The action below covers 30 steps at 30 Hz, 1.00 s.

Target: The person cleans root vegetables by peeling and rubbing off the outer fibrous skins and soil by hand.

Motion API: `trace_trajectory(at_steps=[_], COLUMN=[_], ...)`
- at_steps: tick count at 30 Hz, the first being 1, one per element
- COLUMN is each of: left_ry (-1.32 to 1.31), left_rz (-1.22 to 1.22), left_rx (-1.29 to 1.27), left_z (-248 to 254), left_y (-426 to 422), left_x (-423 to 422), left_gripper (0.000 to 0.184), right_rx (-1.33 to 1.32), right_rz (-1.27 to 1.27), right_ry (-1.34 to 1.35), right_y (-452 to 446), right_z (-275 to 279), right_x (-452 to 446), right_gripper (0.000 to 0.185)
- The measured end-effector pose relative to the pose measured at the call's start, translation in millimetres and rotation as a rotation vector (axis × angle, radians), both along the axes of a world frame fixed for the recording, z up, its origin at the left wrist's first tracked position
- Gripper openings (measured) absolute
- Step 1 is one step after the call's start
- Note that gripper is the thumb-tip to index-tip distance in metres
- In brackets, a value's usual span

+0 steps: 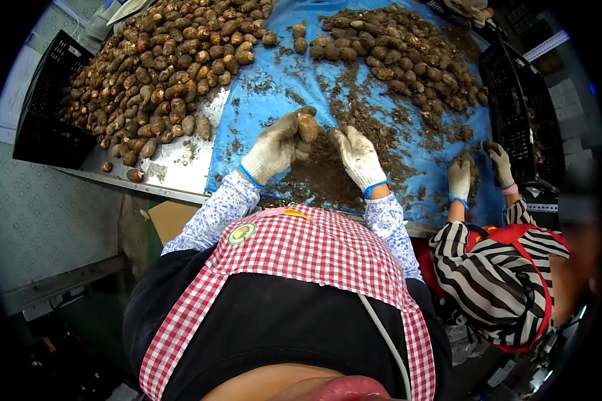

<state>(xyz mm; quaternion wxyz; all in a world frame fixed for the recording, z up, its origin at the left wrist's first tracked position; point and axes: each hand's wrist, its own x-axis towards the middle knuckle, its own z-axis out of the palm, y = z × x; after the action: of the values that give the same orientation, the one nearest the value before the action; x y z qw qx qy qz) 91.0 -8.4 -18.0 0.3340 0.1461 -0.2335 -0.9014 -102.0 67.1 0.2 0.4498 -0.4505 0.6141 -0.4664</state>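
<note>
My left hand [274,148], in a soiled white knitted glove, is closed around a small brown taro [308,127], held above the blue sheet [253,107]. My right hand [359,156], gloved alike, is just to the right of it, apart from the taro. Its fingers point forward, loosely spread, and I see nothing in them. Loose dark soil [324,179] lies on the sheet beneath and between both hands. Beyond the right hand, a heap of soil-covered taros [408,57] rests on the sheet.
A large heap of cleaner taros [160,73] covers the metal tabletop [211,113] at left. Black plastic crates stand at the left [52,107] and right [512,100]. Close on my right, a co-worker in a striped top [495,274] works with gloved hands over the sheet.
</note>
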Motion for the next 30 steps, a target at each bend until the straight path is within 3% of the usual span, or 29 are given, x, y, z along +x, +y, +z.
trace_trajectory(at_steps=[1,3,4,6,8,11,12,13,15,18,21,22,25,26,27,28,29,30], left_ry=[-0.051,-0.227,-0.315,-0.380,-0.288,0.030,0.165,0.179,0.197,0.085,-0.211,-0.273,-0.447,-0.466,-0.486,-0.506,-0.400,-0.292], left_rz=[0.023,0.036,0.044,0.173,0.099,0.052,0.032,0.020,-0.002,0.007,-0.002,-0.027,-0.094,-0.101,-0.104,-0.107,-0.097,-0.087], left_rx=[-0.025,-0.138,-0.193,-0.738,-0.391,0.076,0.220,0.166,0.082,-0.023,-0.136,-0.193,-0.377,-0.399,-0.423,-0.447,-0.345,-0.243], left_z=[5.8,15.5,17.6,9.1,11.8,4.8,4.3,7.2,11.8,21.3,56.2,54.3,46.3,46.4,44.5,41.9,22.2,-10.2], left_y=[3.4,14.0,17.3,15.9,19.1,15.4,11.8,7.9,10.6,15.8,30.4,30.8,22.0,20.2,20.7,20.7,16.0,8.5], left_x=[-2.0,-9.3,-11.2,-7.8,-8.4,-3.1,-1.7,-3.2,-2.4,-9.9,-16.8,-16.1,-10.2,-10.0,-9.3,-8.3,-5.4,-0.6], left_gripper=[0.043,0.042,0.041,0.040,0.043,0.048,0.051,0.054,0.062,0.048,0.045,0.042,0.036,0.036,0.036,0.036,0.041,0.046], right_rx=[0.022,0.043,0.014,-0.063,-0.169,-0.086,-0.012,0.110,-0.284,-0.133,-0.037,-0.289,-0.235,-0.183,-0.330,-0.336,-0.343,-0.221], right_rz=[0.030,0.234,0.269,0.291,0.259,0.112,0.054,0.065,-0.009,-0.034,0.207,0.198,0.370,0.378,0.396,0.371,0.343,0.272], right_ry=[-0.251,0.309,0.331,0.327,0.279,0.748,0.775,0.837,0.724,0.612,0.748,0.860,0.692,0.405,0.596,0.437,0.278,0.446], right_y=[-0.1,-1.6,0.3,3.9,6.6,6.2,5.1,6.8,14.9,18.1,11.9,12.5,9.9,7.9,12.5,14.6,15.0,15.0], right_z=[-0.7,-9.7,6.3,23.4,21.9,-0.6,-6.9,-1.3,-5.4,27.8,46.3,35.7,32.9,26.5,27.8,24.6,20.9,22.6], right_x=[1.4,-3.2,3.1,15.0,18.0,-2.3,-11.1,-15.6,-15.7,-2.7,-1.7,0.3,-11.3,-2.5,-2.4,0.7,2.7,1.3], right_gripper=[0.026,0.026,0.022,0.020,0.022,0.025,0.026,0.024,0.026,0.030,0.034,0.030,0.024,0.018,0.016,0.015,0.013,0.013])
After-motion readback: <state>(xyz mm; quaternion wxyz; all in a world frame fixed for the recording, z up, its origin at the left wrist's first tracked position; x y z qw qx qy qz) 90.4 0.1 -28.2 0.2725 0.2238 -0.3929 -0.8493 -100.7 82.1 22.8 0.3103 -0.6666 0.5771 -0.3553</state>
